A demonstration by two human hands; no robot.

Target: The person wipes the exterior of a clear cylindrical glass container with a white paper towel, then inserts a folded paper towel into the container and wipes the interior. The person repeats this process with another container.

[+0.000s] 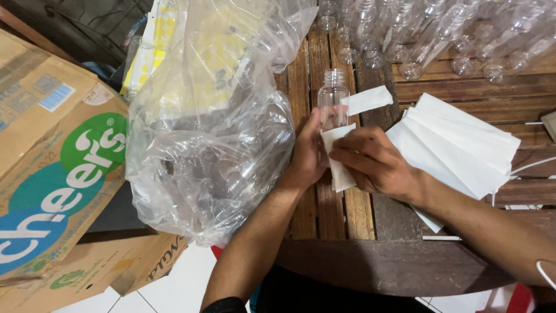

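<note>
Bottle point(333, 101) handling is taking place at the near edge of the slatted wooden table point(347, 214); the left hand point(308, 157) is gripping the small clear plastic bottle from its left side, fingers closed about the body, so that the open neck is pointing away and the wall is facing the other hand. The right hand point(370, 162) is pressing a white paper strip point(339, 156) against the bottle wall, fingers curled and pinching the strip; its free end point(366, 99) is sticking out to the right of the neck. A stack of white sheets point(457, 145) is lying just right of that hand, within reach; a clear plastic bag point(208, 127) is sitting to the left; more clear bottles point(428, 40) are lying along the far edge.
</note>
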